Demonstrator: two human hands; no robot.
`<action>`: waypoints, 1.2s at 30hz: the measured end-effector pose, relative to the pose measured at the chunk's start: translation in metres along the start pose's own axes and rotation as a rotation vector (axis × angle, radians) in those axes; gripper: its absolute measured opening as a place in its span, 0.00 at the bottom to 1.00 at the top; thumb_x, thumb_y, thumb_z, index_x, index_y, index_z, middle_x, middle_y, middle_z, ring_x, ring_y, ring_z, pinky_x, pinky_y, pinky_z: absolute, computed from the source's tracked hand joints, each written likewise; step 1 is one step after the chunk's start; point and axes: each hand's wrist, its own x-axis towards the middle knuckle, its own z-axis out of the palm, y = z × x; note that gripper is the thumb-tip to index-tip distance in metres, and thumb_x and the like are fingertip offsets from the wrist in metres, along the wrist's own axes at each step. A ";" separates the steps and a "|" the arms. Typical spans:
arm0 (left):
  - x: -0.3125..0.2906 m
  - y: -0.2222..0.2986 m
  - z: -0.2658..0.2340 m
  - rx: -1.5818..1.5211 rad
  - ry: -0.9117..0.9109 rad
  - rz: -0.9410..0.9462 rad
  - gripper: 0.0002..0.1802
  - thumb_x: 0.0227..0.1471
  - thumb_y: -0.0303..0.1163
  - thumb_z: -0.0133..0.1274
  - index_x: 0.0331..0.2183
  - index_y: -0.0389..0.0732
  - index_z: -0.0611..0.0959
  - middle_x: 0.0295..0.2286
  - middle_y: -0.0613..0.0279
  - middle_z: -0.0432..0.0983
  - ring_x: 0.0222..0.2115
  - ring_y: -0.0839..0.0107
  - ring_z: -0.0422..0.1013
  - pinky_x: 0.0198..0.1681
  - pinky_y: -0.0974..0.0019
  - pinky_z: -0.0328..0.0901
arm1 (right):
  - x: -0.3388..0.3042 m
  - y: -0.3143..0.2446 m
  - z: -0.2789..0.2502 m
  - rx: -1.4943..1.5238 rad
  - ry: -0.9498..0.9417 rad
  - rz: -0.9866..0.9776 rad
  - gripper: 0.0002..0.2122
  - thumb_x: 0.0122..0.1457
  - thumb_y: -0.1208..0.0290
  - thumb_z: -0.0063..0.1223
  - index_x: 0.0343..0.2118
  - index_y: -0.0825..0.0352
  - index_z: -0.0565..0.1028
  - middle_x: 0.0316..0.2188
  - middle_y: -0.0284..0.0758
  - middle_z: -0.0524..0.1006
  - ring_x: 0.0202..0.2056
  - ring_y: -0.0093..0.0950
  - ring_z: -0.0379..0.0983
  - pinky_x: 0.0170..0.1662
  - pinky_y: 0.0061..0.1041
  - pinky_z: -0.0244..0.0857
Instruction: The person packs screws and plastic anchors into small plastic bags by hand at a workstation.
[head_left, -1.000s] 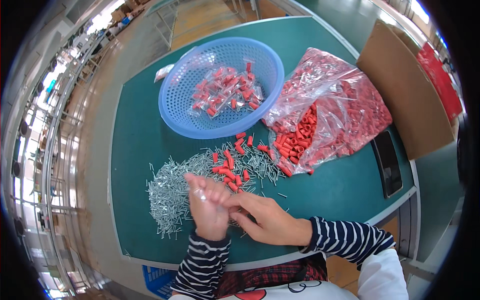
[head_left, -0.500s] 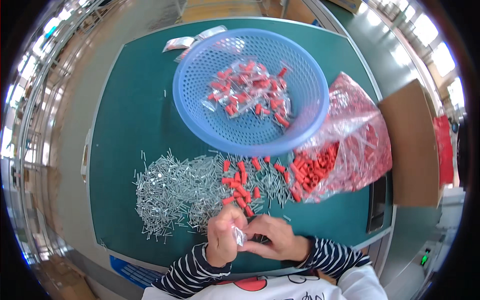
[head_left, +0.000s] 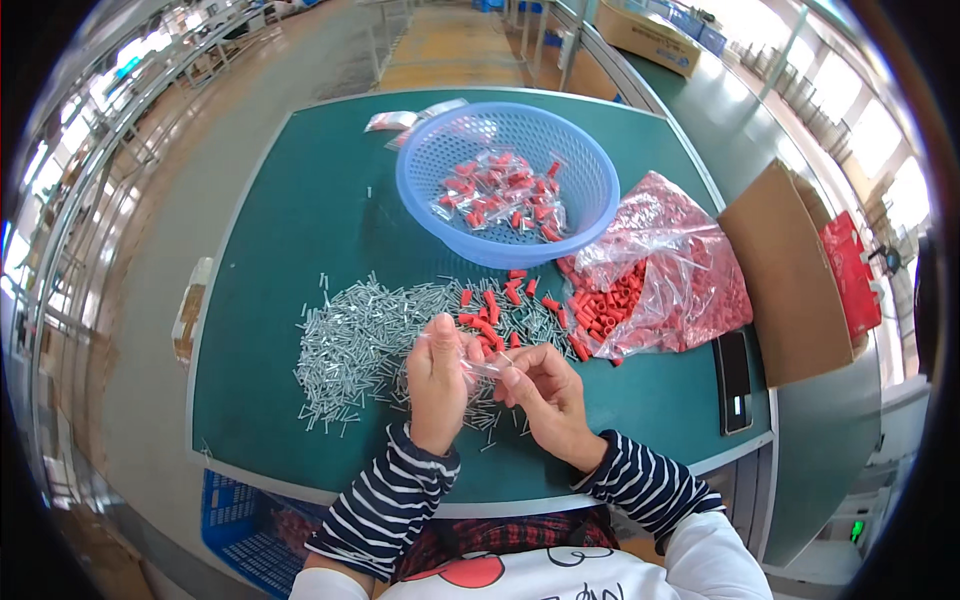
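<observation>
My left hand (head_left: 437, 390) is closed on a small clear plastic bag (head_left: 482, 369), its thumb pointing up. The fingers of my right hand (head_left: 550, 402) pinch at the bag's right end, where a thin bright piece shows at the fingertips; I cannot make out what it is. Both hands are above the near side of a heap of silvery nails (head_left: 350, 345). Loose red plastic sleeves (head_left: 488, 305) lie among the nails just beyond my hands. More sleeves spill from the mouth of a big clear bag (head_left: 690, 285) on the right.
A blue perforated basket (head_left: 420, 225) with bagged red sleeves stands farther back. White packets (head_left: 390, 121) lie behind it on the green table (head_left: 270, 240). A dark phone (head_left: 733, 385) and an open cardboard box (head_left: 785, 290) are at the right. A blue crate (head_left: 235, 530) is below the near edge.
The view has tilted up, showing more of the room's far end. My hands have moved forward over the nails and sleeves. The small bag now stretches between both hands.
</observation>
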 end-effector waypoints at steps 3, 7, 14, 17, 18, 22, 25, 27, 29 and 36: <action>0.003 -0.008 -0.001 -0.018 0.009 0.081 0.27 0.66 0.49 0.37 0.21 0.40 0.71 0.15 0.69 0.66 0.14 0.83 0.59 0.17 0.76 0.54 | -0.004 0.002 0.004 -0.011 0.013 -0.005 0.05 0.64 0.75 0.48 0.36 0.70 0.67 0.40 0.37 0.74 0.33 0.18 0.73 0.35 0.18 0.68; 0.004 0.003 -0.003 -0.135 0.071 -0.029 0.27 0.64 0.53 0.39 0.22 0.42 0.68 0.15 0.67 0.64 0.12 0.82 0.57 0.13 0.77 0.52 | 0.004 -0.009 -0.002 0.106 0.045 -0.037 0.05 0.64 0.77 0.47 0.34 0.70 0.64 0.41 0.43 0.75 0.34 0.22 0.75 0.36 0.22 0.72; 0.007 0.017 -0.003 -0.175 -0.198 -0.170 0.22 0.63 0.51 0.43 0.32 0.39 0.72 0.14 0.70 0.59 0.09 0.82 0.54 0.11 0.79 0.49 | 0.016 -0.013 -0.032 0.070 0.187 -0.011 0.04 0.62 0.82 0.49 0.33 0.70 0.66 0.37 0.43 0.77 0.36 0.25 0.77 0.39 0.23 0.74; 0.003 0.016 -0.004 -0.201 -0.282 -0.220 0.24 0.62 0.51 0.44 0.25 0.41 0.69 0.12 0.71 0.55 0.08 0.81 0.51 0.10 0.76 0.46 | 0.015 -0.020 -0.047 -0.050 0.149 -0.105 0.05 0.60 0.85 0.51 0.33 0.70 0.67 0.40 0.43 0.76 0.38 0.26 0.78 0.41 0.23 0.74; 0.002 0.014 -0.005 -0.232 -0.334 -0.273 0.26 0.63 0.52 0.42 0.23 0.42 0.69 0.11 0.71 0.54 0.08 0.81 0.50 0.10 0.75 0.45 | 0.013 -0.021 -0.049 -0.051 0.163 -0.102 0.05 0.60 0.85 0.51 0.33 0.70 0.67 0.40 0.43 0.76 0.38 0.26 0.78 0.41 0.23 0.74; 0.002 0.003 -0.013 -0.482 -0.436 -0.342 0.33 0.63 0.56 0.37 0.13 0.46 0.58 0.10 0.72 0.51 0.09 0.79 0.48 0.12 0.73 0.43 | 0.014 -0.022 -0.056 -0.019 0.147 -0.168 0.05 0.59 0.87 0.50 0.33 0.71 0.68 0.42 0.43 0.74 0.42 0.29 0.77 0.46 0.25 0.73; 0.001 0.012 0.004 -0.257 -0.343 -0.385 0.34 0.63 0.56 0.37 0.12 0.47 0.57 0.11 0.72 0.52 0.09 0.80 0.50 0.12 0.74 0.45 | 0.015 -0.018 -0.055 -0.019 0.167 -0.213 0.06 0.58 0.88 0.50 0.33 0.71 0.68 0.44 0.43 0.73 0.44 0.32 0.77 0.48 0.27 0.73; 0.000 0.022 0.016 -0.024 -0.279 -0.448 0.30 0.65 0.52 0.39 0.16 0.44 0.67 0.12 0.73 0.54 0.10 0.82 0.51 0.13 0.76 0.47 | 0.016 -0.018 -0.055 -0.044 0.137 -0.281 0.06 0.58 0.88 0.49 0.33 0.71 0.68 0.45 0.43 0.72 0.46 0.35 0.76 0.49 0.29 0.72; 0.004 0.014 0.017 -0.089 -0.321 -0.476 0.25 0.65 0.49 0.41 0.21 0.42 0.70 0.13 0.73 0.54 0.11 0.83 0.51 0.13 0.76 0.47 | 0.017 -0.017 -0.056 -0.062 0.137 -0.317 0.06 0.58 0.88 0.50 0.34 0.71 0.68 0.45 0.44 0.73 0.46 0.34 0.76 0.49 0.29 0.72; -0.002 0.011 0.027 -0.108 -0.394 -0.453 0.23 0.64 0.42 0.45 0.51 0.33 0.71 0.15 0.74 0.56 0.11 0.85 0.51 0.13 0.80 0.49 | 0.013 -0.018 -0.064 -0.321 0.137 -0.405 0.07 0.54 0.85 0.57 0.32 0.68 0.71 0.44 0.44 0.76 0.42 0.27 0.77 0.45 0.24 0.71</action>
